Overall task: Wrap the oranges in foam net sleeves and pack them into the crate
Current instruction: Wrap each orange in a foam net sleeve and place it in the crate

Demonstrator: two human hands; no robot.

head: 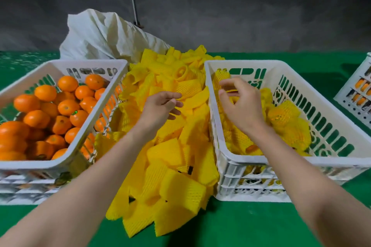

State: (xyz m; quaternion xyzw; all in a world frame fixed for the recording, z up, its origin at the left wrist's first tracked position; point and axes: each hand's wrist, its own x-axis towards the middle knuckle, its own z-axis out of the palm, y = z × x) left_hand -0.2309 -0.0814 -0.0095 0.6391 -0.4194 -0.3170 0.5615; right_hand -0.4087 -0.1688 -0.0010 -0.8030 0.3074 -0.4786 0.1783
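A white crate point(66, 154) on the left holds several bare oranges point(68, 106). A heap of yellow foam net sleeves point(172, 154) lies between it and a second white crate point(249, 159) on the right, which holds several oranges wrapped in sleeves point(284, 113). My left hand point(160, 106) reaches over the heap with its fingers loosely bent, touching the sleeves and gripping none. Over the right crate's near-left part hovers my right hand point(239, 102), fingers loosely curled, with nothing visibly held.
A white sack point(104, 36) lies behind the heap. A third white crate point(359, 90) with oranges sits at the far right edge. Everything rests on a green table cover point(241, 226); a dark grey wall stands behind it.
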